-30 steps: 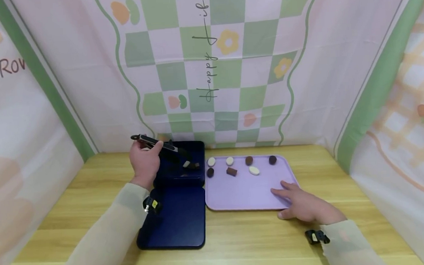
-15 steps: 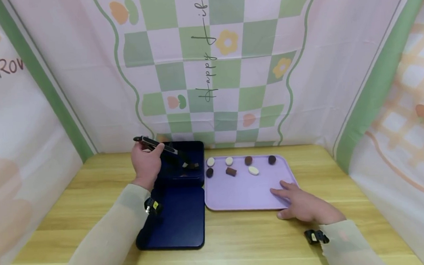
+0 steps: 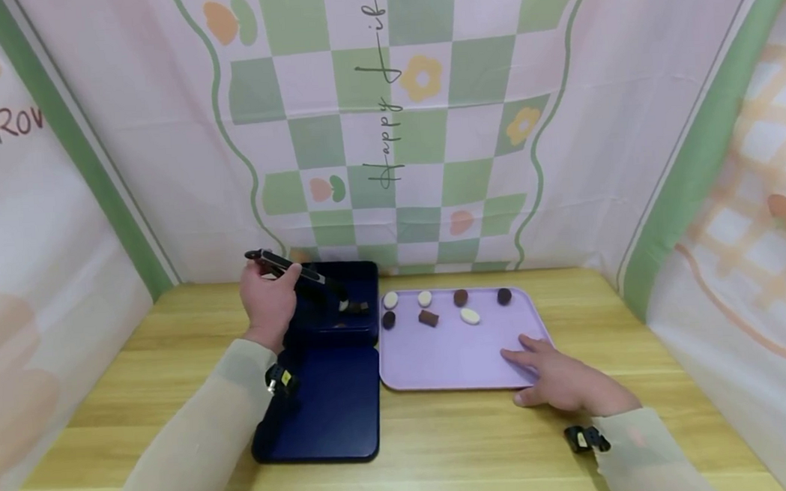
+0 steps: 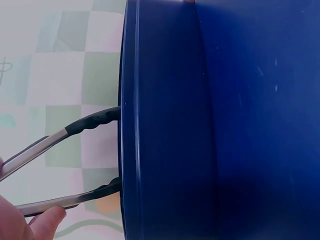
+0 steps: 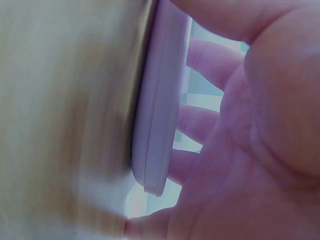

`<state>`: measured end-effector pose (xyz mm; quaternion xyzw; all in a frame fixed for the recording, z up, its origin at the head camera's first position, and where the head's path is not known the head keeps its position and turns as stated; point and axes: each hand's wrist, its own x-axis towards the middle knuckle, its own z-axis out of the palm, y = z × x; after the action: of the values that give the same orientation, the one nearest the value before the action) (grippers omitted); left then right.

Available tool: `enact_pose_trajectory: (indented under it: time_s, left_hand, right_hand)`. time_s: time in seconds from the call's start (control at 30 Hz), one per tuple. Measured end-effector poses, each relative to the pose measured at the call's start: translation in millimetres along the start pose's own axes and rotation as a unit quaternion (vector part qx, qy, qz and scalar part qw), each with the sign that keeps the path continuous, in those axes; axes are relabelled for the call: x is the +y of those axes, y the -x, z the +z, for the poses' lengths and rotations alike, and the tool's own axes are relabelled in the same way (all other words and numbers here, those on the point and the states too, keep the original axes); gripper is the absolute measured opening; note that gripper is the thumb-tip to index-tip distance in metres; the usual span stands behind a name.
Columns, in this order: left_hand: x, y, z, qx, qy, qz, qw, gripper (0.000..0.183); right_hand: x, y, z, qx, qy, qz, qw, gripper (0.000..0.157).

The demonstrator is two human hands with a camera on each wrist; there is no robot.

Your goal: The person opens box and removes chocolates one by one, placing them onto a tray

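Observation:
My left hand [image 3: 268,298] grips a pair of tongs [image 3: 310,275] by its arms, with their black ends reaching down into the dark blue box [image 3: 371,277]. In the left wrist view the tongs' arms [image 4: 47,145] stand apart, and their tips are hidden behind the box wall [image 4: 165,120]. Beside those tips in the box lie a small white piece [image 3: 343,306] and a brown piece [image 3: 359,307]. My right hand [image 3: 563,378] lies with spread fingers over the front right corner of the lilac tray [image 3: 454,358]; its thumb extends past the front rim.
Along the tray's back sit several chocolate-like pieces, among them a white oval [image 3: 470,316], a brown rectangle [image 3: 428,318] and a dark round [image 3: 504,296]. In front of the box lies its dark blue lid [image 3: 328,407], on the wooden table [image 3: 460,452]. Patterned cloth [image 3: 426,131] hangs behind.
My left hand dips slightly to the right, then shifts back up and left; the tongs' ends now cover more of the white piece. The right hand and tray hold still.

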<state>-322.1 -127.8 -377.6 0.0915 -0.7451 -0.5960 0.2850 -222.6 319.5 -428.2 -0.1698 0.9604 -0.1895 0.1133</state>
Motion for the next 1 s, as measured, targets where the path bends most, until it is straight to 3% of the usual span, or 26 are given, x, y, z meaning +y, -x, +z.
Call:
enact_pose_trajectory:
  time_s: [0.17, 0.6, 1.0]
  left_hand:
    - [-1.3, 1.6, 2.7, -0.01, -0.002, 0.0, 0.9999, 0.034]
    - [-0.5, 2.6, 6.6, -0.001, -0.018, 0.027, 0.9995, 0.031]
    - [1.1, -7.1, -3.2, 0.027, -0.02, 0.001, 0.9994, 0.03]
  right_hand:
    - [0.1, -0.3, 0.4, -0.006, -0.005, 0.007, 1.0, 0.077]
    - [2.5, -2.2, 2.2, -0.003, 0.003, 0.002, 1.0, 0.078]
    - [2.7, -1.3, 2.3, 0.001, 0.003, 0.0, 1.0, 0.079]
